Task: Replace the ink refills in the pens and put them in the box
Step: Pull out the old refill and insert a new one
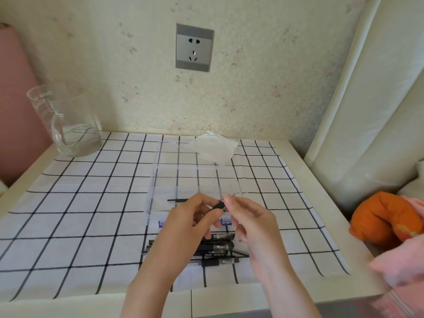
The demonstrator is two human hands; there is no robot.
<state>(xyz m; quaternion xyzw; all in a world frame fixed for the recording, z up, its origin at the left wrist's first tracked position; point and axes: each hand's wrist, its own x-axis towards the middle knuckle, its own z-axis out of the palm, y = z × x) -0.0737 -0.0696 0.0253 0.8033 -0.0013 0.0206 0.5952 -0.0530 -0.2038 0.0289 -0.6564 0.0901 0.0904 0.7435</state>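
Nearby, glass jug [68, 125] left, tissue [215, 149] behind clear box [153, 180], pens [218, 247] nearest

Bare surface [80, 203] flanks the clear box [153, 180]; pens [220, 247] crowd its near side, a jug [68, 129] stands far left.

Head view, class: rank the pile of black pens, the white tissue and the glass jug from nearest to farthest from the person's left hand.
1. The pile of black pens, lying just below the left hand, on the near side.
2. The white tissue, at the back, about centre.
3. The glass jug, in the far left corner.
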